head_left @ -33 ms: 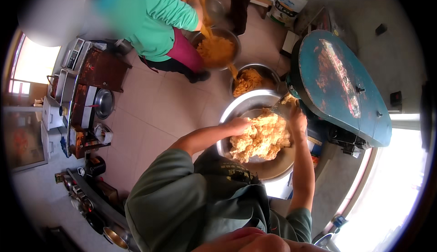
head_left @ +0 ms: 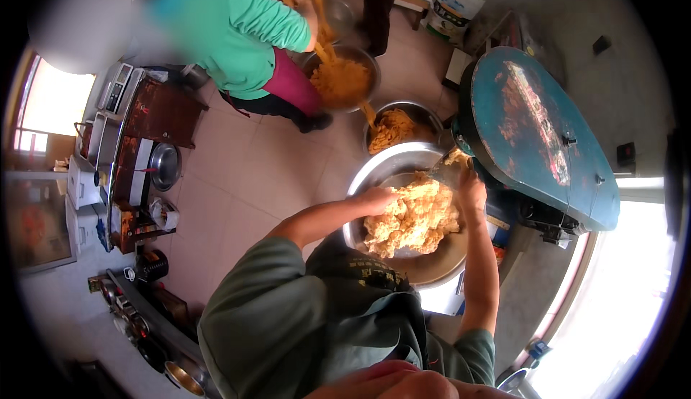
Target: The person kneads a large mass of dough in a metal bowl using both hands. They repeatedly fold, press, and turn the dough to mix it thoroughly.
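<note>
A big steel bowl (head_left: pixel 360 176) stands in front of me with a lumpy, pale yellow mass of dough (head_left: pixel 414 219) in it. At the dough's left edge, my left hand (head_left: pixel 378 201) is closed on it. My right hand (head_left: pixel 472 189) is at the bowl's far right side, beside the machine's lower end, where a smaller bit of dough shows. Its fingers look closed; what they hold is hidden. The large blue-green machine (head_left: pixel 540 140), with worn paint, reaches over the bowl's right side.
Beyond my bowl stand a bowl of orange strips (head_left: pixel 392 129) and another filled bowl (head_left: pixel 371 82). A person in a green top (head_left: pixel 252 32) handles long orange strips there; another person's dark-clad leg (head_left: pixel 378 10) is behind. A brown cabinet (head_left: pixel 162 114) stands left, a white sack (head_left: pixel 457 3) far right.
</note>
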`<state>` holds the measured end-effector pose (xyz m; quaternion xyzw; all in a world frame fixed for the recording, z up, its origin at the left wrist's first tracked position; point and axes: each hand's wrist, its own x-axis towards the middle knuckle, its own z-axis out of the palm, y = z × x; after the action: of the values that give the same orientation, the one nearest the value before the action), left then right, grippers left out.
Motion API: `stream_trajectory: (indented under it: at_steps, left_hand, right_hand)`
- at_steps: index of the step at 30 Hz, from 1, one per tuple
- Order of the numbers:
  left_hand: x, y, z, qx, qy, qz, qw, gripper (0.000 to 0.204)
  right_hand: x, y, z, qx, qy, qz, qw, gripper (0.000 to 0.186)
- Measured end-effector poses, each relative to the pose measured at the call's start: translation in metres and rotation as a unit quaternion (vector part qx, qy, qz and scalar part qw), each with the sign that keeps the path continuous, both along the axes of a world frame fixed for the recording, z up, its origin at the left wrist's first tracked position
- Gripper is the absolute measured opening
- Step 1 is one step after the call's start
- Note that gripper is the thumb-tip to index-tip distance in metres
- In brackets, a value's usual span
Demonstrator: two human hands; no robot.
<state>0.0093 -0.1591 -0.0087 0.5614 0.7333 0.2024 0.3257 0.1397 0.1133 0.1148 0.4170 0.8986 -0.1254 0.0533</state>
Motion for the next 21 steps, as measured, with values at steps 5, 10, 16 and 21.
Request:
stream_trajectory:
  at_steps: [5,10,16,21]
  left_hand:
    - [-0.005,-0.006,0.018,-0.044,-0.051,0.030,0.997,0.041]
    - [-0.004,-0.015,0.021,-0.010,-0.205,0.117,0.972,0.033]
    - [-0.015,-0.009,0.012,-0.064,-0.277,0.068,0.956,0.045]
    - [-0.005,-0.005,0.000,0.026,-0.328,0.116,0.937,0.042]
  right_hand:
    - [0.016,-0.016,0.007,0.043,0.117,0.070,0.990,0.036]
    - [0.002,0.015,-0.025,0.049,0.004,0.021,0.999,0.038]
    - [-0.008,-0.020,0.022,0.025,0.115,0.013,0.993,0.040]
    - [-0.012,-0.027,0.032,0.039,0.131,0.053,0.989,0.026]
